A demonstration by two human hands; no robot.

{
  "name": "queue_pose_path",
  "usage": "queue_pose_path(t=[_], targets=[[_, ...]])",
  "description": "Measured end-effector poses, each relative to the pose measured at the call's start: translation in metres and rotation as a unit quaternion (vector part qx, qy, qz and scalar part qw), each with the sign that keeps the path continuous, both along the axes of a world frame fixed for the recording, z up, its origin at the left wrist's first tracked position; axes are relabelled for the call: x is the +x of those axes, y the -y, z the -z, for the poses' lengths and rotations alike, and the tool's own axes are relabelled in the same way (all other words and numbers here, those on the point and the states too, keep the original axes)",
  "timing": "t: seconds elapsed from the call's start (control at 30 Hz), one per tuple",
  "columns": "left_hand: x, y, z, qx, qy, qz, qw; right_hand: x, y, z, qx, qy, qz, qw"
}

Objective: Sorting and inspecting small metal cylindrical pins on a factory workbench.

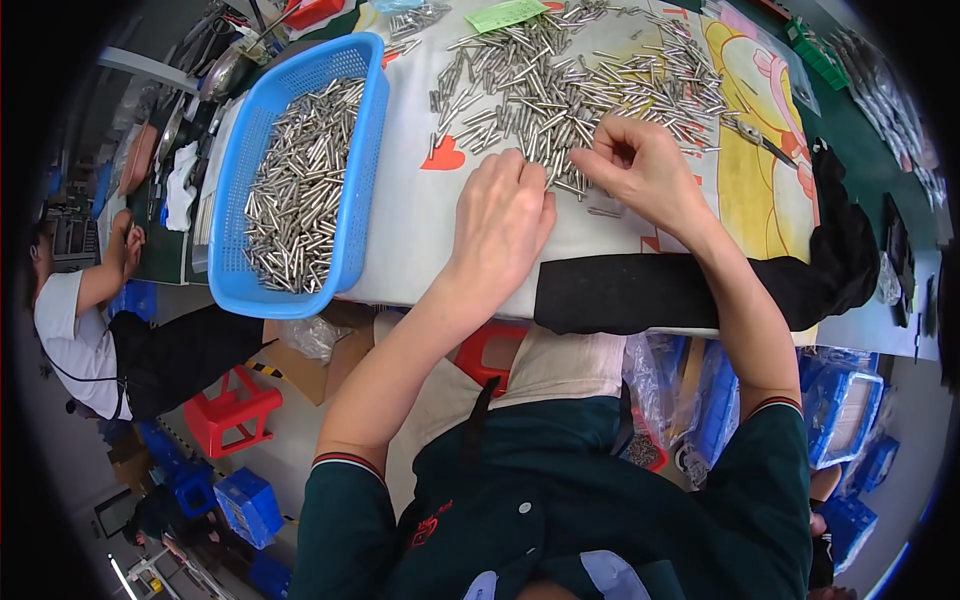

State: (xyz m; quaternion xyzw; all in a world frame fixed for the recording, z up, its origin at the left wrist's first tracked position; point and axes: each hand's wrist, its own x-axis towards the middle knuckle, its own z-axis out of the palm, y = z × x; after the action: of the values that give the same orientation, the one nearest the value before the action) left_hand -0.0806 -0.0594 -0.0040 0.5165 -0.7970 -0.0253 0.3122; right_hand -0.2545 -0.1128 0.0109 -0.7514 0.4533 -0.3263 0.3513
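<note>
A large heap of small silvery metal pins is spread over a printed cloth. At the heap's near edge, my left hand rests with its fingers curled and pressed together, knuckles up. Whatever its fingertips hold is hidden beneath them. Just to its right, my right hand is closed in a pinch, thumb and forefinger tips down among the nearest pins. I cannot make out what is between them. A single loose pin lies on the cloth below the right hand.
A blue perforated basket full of similar pins stands on the left. A black cloth sleeve lies along the table's front edge. Pliers lie on the right, and a green paper slip at the back. Another person sits at far left.
</note>
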Motion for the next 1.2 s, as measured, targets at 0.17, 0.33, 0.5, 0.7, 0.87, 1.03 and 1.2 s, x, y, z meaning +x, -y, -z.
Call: queue_pose_path(t=[0.17, 0.33, 0.5, 0.7, 0.87, 1.03, 1.2], targets=[[0.011, -0.005, -0.002, -0.014, 0.111, -0.014, 0.994, -0.009, 0.0, -0.01, -0.04, -0.033, 0.021, 0.998], [0.022, -0.004, -0.008, 0.022, 0.142, 0.028, 0.989, -0.026, 0.003, -0.026, -0.016, -0.189, -0.067, 0.98], [0.016, 0.009, -0.014, -0.009, 0.121, 0.097, 0.988, -0.021, -0.008, -0.019, -0.086, -0.194, -0.114, 0.971], [0.0, 0.019, 0.001, -0.039, 0.065, 0.184, 0.98, -0.015, -0.009, -0.006, -0.125, -0.222, -0.139, 0.957], [0.006, 0.015, -0.006, -0.03, 0.115, 0.18, 0.976, -0.023, -0.007, -0.034, -0.017, -0.177, -0.13, 0.975], [0.017, 0.0, -0.013, -0.011, 0.176, 0.16, 0.971, -0.029, 0.0, -0.028, -0.054, -0.085, -0.105, 0.989], [0.025, -0.007, -0.017, 0.009, 0.191, 0.135, 0.972, -0.03, 0.01, -0.014, -0.128, -0.14, -0.132, 0.973]])
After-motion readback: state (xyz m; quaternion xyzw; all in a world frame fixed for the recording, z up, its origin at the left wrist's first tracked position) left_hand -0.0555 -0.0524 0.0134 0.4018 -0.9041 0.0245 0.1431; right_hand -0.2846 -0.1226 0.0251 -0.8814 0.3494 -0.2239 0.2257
